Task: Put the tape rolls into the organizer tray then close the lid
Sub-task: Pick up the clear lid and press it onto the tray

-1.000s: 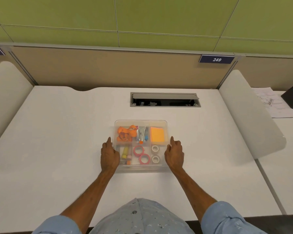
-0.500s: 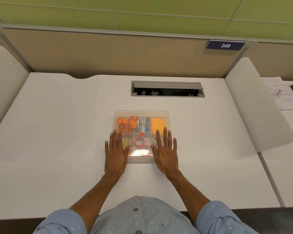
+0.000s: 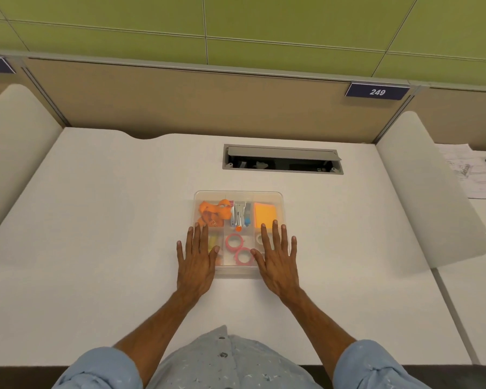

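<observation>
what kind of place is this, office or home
Most likely an open-plan office workstation: a numbered desk sign reading 249 on the partition panel, a cable hatch set into the white desk, and side dividers between seats.

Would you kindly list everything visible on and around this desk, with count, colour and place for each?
organizer tray: one, clear, lid on, desk centre
pink tape rolls: two, near middle compartment
white tape roll: at least one, near right compartment, partly hidden
orange strap: one, far left compartment
stapler: one, silver, far middle compartment
orange notepad: one, far right compartment
desk: one, white
cable hatch: one, grey, open, behind tray
number plate: one, dark blue, reads 249
papers: several, white, neighbouring desk at right
left hand: flat on lid, left side
right hand: flat on lid, right side
</observation>
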The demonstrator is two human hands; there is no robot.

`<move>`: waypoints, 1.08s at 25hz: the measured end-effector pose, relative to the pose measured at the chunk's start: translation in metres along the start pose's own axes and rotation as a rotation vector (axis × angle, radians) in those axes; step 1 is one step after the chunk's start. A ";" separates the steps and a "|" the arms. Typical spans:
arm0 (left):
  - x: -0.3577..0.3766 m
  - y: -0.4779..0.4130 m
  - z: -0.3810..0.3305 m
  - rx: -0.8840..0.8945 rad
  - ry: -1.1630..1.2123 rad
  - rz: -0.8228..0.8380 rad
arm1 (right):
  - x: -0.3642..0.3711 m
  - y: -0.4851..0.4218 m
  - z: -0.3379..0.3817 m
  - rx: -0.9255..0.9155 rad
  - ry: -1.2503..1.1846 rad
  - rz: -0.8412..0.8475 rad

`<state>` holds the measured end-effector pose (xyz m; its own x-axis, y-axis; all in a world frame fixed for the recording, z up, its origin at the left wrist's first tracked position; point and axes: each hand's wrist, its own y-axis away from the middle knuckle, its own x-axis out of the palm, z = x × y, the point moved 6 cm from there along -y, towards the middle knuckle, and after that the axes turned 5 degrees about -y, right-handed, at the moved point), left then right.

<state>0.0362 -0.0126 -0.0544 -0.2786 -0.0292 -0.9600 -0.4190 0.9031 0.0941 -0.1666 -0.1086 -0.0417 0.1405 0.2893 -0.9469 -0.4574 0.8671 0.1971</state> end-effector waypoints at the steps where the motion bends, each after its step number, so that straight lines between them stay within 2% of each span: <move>1: 0.000 0.002 -0.002 -0.010 0.008 -0.011 | 0.001 0.004 -0.001 -0.004 0.002 -0.018; 7: -0.014 -0.023 -0.005 -0.025 -0.100 -0.055 | -0.021 -0.019 0.002 0.039 -0.098 -0.103; 12: -0.030 -0.064 -0.011 0.046 -0.088 -0.072 | -0.035 -0.064 0.009 0.044 -0.072 -0.005; 16: -0.024 -0.086 -0.009 0.016 -0.105 -0.010 | -0.041 -0.095 0.012 0.029 0.009 0.037; 23: -0.007 -0.108 -0.008 -0.030 -0.127 0.042 | -0.023 -0.112 0.012 0.097 0.017 0.040; 27: 0.000 -0.112 -0.004 -0.032 -0.044 0.021 | -0.014 -0.117 0.008 0.109 -0.041 0.045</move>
<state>0.0793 -0.1151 -0.0642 -0.2496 0.0086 -0.9683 -0.4410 0.8892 0.1216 -0.1080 -0.2103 -0.0495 0.1582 0.3435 -0.9257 -0.3660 0.8912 0.2681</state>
